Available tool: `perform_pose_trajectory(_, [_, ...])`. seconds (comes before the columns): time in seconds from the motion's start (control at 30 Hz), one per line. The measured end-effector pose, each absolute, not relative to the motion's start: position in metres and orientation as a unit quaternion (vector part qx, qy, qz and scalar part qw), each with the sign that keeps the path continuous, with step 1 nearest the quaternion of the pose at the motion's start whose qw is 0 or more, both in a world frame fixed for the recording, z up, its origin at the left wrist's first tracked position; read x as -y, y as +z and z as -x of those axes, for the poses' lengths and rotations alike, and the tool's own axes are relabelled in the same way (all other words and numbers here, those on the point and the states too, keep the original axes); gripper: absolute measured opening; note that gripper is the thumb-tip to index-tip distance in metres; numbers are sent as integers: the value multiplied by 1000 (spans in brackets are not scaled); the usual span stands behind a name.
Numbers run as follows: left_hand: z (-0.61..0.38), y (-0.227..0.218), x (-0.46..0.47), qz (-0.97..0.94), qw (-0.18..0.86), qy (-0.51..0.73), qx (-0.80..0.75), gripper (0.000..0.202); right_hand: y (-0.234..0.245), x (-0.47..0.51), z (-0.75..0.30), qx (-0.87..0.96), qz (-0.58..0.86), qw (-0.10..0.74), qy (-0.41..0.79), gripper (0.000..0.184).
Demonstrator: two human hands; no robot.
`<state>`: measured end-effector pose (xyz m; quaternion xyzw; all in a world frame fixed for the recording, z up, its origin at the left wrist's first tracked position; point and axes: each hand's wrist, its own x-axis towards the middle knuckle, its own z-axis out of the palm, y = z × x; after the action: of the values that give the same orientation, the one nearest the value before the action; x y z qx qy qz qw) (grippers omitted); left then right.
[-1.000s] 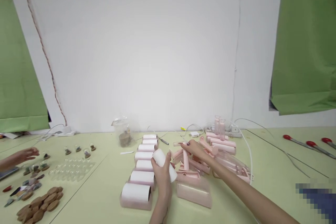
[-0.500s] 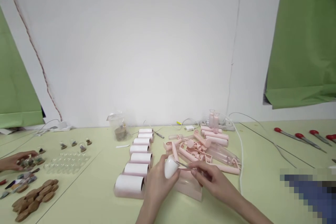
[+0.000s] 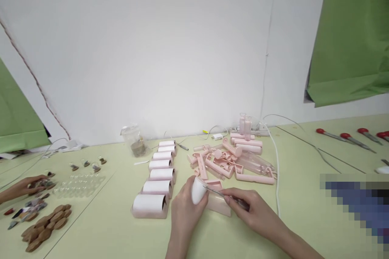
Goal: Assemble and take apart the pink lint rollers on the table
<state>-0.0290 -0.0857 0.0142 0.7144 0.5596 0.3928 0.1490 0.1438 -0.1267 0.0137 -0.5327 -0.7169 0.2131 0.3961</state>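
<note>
My left hand (image 3: pixel 184 207) is closed around a smooth white rounded piece (image 3: pixel 198 191), tilted so that its rim faces right. A slim metal tool (image 3: pixel 216 191), perhaps tweezers, is pinched in my right hand (image 3: pixel 254 207). Its tip touches or nearly touches the rim of the white piece; my fingers hide part of its handle. Under and behind my hands lies a clear and pink plastic case (image 3: pixel 221 206). To the left runs a row of pink holders with white curved tops (image 3: pixel 149 203). Beyond my hands are loose pink plastic parts (image 3: pixel 219 168).
Another person's hand (image 3: pixel 38 185) works at the far left, near small glass domes (image 3: pixel 79 186) and brown wooden pieces (image 3: pixel 45 226). Red-handled tools (image 3: pixel 352 139) lie right. A white cable (image 3: pixel 277 178) crosses the table. A plastic bag (image 3: pixel 135 139) stands near the wall.
The view has tilted slightly, so the table's far edge now slopes. Both my hands keep their grips. The tool's tip stays near the white piece's rim, with only slight shifts.
</note>
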Motion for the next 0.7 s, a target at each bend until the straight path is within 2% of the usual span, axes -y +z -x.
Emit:
perform_pose_trajectory(0.5, [32,4,86,-716,87,408,-560,31,20,132,-140,710,533,391,242,31])
perform_pose_trajectory(0.7, [34,7,87,-722,94,401,-556,29,13,131,-138,700,539,406,235,33])
